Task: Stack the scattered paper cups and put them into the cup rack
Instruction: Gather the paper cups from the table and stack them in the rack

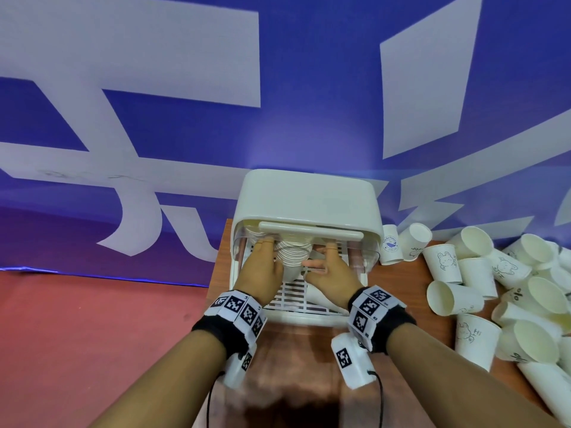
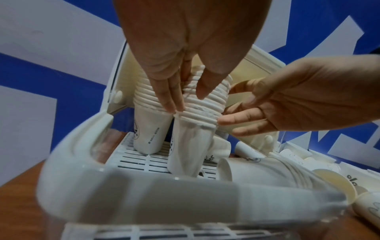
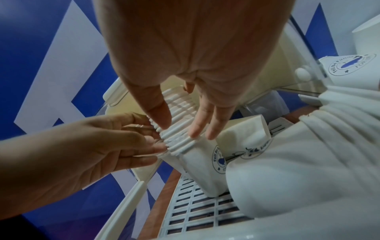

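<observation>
Even, fairly bright light; I see a soft glow on the backdrop [image 1: 309, 134] just above the cup rack [image 1: 304, 208]. In front of the rack a dark shadow crosses the desk [image 1: 296, 359]. Wrist views blur its near rim; edges bow.

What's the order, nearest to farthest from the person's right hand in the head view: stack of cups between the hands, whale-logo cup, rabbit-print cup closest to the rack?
From the right hand:
1. stack of cups, touching, left, inside the cup rack.
2. whale-logo cup, right, beside the rack.
3. rabbit-print cup, farther right on the table.
</observation>
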Demonstrator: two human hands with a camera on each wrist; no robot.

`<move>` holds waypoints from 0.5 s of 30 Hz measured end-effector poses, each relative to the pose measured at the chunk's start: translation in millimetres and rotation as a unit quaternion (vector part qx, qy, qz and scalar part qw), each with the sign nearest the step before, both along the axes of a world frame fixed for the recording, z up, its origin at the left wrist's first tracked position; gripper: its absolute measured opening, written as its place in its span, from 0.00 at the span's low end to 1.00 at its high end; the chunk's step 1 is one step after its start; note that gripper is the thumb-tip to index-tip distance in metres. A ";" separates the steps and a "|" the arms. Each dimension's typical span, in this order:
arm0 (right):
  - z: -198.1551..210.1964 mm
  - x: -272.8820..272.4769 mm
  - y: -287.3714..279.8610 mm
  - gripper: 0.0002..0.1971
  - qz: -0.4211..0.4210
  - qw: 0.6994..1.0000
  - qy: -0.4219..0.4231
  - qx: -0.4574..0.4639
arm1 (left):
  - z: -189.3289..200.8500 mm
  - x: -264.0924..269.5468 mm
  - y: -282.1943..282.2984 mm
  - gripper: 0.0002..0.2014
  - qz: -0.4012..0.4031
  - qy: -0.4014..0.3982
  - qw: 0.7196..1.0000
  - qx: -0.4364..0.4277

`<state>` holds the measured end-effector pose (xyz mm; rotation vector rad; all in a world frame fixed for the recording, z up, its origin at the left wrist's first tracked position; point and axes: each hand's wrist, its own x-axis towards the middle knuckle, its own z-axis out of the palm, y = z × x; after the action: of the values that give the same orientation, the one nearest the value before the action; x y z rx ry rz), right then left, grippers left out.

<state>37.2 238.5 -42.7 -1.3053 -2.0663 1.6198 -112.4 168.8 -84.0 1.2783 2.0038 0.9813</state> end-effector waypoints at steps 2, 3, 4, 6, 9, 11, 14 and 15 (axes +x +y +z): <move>0.4 -1.5 0.0 0.28 0.007 1.000 0.001 -0.007 | 1.8 -1.0 -0.7 0.23 0.001 -0.004 1.000 -0.007; -0.4 -2.1 0.3 0.30 0.008 1.000 -0.001 -0.012 | 1.6 -1.3 -0.9 0.23 0.003 -0.006 1.000 -0.010; -1.1 -2.7 0.4 0.32 0.009 1.000 -0.003 -0.017 | 3.1 -1.1 -1.3 0.23 0.006 -0.009 1.000 -0.015; -2.4 -3.0 -0.5 0.32 0.012 1.000 -0.012 -0.017 | 4.1 -0.9 -1.5 0.24 0.012 -0.014 1.000 -0.021; -0.8 0.0 -2.1 0.34 0.013 1.000 -0.020 -0.013 | 5.8 1.8 -1.6 0.26 0.014 -0.029 0.999 -0.024; 3.0 2.7 -4.7 0.34 0.008 1.000 -0.016 -0.016 | 6.5 4.9 -3.1 0.26 0.014 -0.032 0.999 -0.022; 6.7 7.5 -8.1 0.34 0.015 1.000 -0.019 -0.003 | 5.4 8.5 -5.7 0.26 0.019 -0.042 0.999 -0.010; 6.2 9.0 -8.2 0.33 0.022 0.999 -0.026 0.005 | 5.8 9.3 -5.9 0.27 0.021 -0.044 0.999 -0.006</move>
<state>46.2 230.3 -36.6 -1.3212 -2.1443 1.6068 -103.1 162.8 -78.2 1.1715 1.9738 1.0266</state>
